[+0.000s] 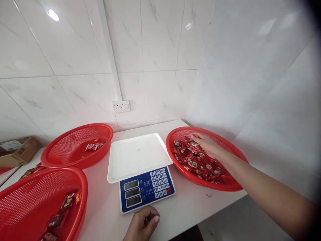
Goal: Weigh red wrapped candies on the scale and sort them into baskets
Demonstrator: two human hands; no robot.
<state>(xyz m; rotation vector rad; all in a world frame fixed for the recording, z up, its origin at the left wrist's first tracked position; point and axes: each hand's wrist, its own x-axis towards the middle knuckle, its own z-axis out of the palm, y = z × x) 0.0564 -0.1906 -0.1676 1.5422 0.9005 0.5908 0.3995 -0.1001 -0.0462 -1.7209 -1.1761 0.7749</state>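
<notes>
Curled loosely on the table edge, the left hand (141,224) grasps nothing visible. Right hand (204,143) closes over red packets (198,162) in the right basket (234,185); a hasty grab could spill some beside the scale (140,169).

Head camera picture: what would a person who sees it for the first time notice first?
Three round red plastic mesh baskets stand out on the white table. The right basket is full of small red wrapped packets, and the right hand rests among them. In the middle stands a blue electronic scale with a white tray, nothing on the tray, and the left hand lies curled on the table before its keypad.
</notes>
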